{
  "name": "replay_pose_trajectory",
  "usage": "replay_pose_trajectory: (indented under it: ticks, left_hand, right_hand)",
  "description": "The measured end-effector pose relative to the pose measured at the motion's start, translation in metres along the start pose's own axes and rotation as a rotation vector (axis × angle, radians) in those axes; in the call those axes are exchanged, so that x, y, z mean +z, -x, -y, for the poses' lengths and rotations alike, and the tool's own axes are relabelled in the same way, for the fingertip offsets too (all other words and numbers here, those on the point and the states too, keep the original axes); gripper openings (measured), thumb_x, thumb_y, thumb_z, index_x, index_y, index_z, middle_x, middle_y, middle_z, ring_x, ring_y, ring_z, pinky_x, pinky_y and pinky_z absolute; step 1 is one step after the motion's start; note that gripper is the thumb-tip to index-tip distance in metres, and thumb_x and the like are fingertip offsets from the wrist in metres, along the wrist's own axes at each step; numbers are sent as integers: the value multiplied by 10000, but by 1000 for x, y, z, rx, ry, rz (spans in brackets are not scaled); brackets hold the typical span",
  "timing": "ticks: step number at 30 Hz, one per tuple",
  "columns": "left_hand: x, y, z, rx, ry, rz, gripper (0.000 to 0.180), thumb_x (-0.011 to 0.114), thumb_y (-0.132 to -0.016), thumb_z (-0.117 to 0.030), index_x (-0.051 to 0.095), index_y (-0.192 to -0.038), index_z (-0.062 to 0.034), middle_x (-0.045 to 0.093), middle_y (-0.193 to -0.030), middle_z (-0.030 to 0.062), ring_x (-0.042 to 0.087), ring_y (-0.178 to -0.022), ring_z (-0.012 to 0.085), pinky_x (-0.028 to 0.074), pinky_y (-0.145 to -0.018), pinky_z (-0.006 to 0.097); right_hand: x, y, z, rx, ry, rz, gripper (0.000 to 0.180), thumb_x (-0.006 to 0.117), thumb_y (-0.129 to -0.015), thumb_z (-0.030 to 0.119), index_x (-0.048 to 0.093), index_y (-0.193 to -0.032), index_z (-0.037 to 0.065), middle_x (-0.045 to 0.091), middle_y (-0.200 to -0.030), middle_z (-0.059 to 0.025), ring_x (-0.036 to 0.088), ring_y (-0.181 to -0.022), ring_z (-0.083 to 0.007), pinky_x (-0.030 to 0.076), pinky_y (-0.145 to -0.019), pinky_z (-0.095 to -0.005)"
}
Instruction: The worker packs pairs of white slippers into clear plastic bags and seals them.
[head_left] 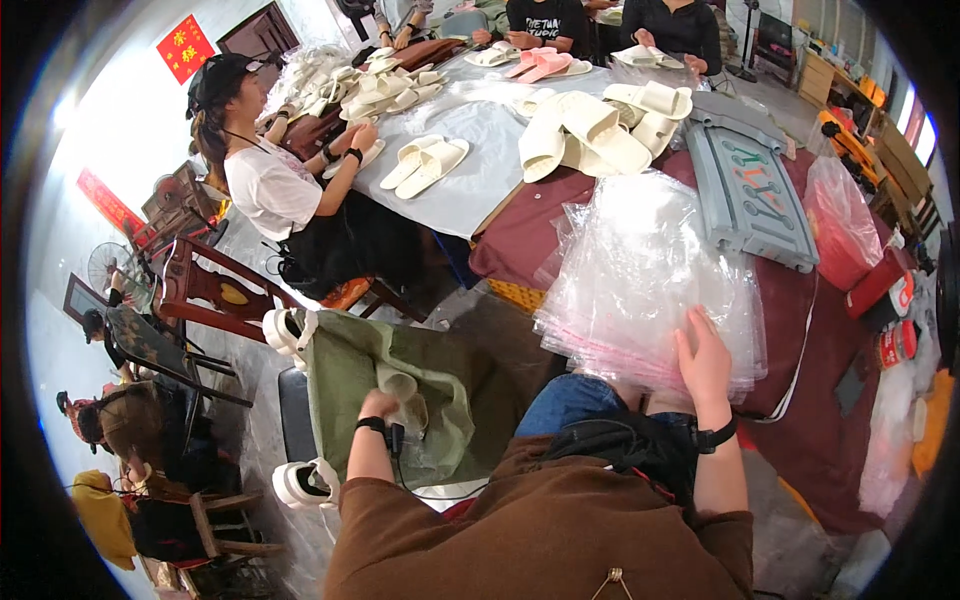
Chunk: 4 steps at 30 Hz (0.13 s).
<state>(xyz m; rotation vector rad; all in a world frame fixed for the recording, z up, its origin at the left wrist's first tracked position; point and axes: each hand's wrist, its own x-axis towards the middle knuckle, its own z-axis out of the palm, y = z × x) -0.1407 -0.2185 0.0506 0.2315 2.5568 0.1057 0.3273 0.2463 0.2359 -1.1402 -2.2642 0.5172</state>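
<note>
My left hand (379,404) is out over an open green cloth sack (345,365) at my left side. Its fingers are closed at the edge of a pair of cream slippers (398,385), which seem to be inside a clear plastic bag; the fingertips are partly hidden. My right hand (706,362) lies with fingers apart on a stack of clear plastic bags (640,270) with pinkish edges. That stack spreads over the table's near edge and above my lap. Beyond it is a pile of loose cream slippers (600,130).
A grey plastic crate (750,190) lies right of the bags on dark red cloth (790,350). White shoes (305,483) flank the sack. Across the left corner a co-worker (285,180) handles a slipper. More slippers (425,165) and other people's hands are along the far table.
</note>
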Motion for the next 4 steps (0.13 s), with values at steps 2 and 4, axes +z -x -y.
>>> replay_pose_trajectory:
  ticks: [2,4]
  left_hand:
    - [30,7,-28,160,-110,-51,576,650,-797,-236,567,-1343,-75,645,-1247,221,612,-1175,376,497,-996,447]
    - [39,11,-47,315,-277,118,622,685,-783,-250,551,-1370,-92,585,-1337,251,565,-1262,344,460,-1055,423]
  right_hand:
    - [1,2,-6,11,32,-12,436,626,-930,262,595,-1313,55,543,-1432,-130,570,-1245,-316,488,-996,-392]
    - [2,1,-8,-13,36,-6,437,625,-933,267,594,-1321,68,536,-1440,-133,568,-1250,-312,481,-1007,-386]
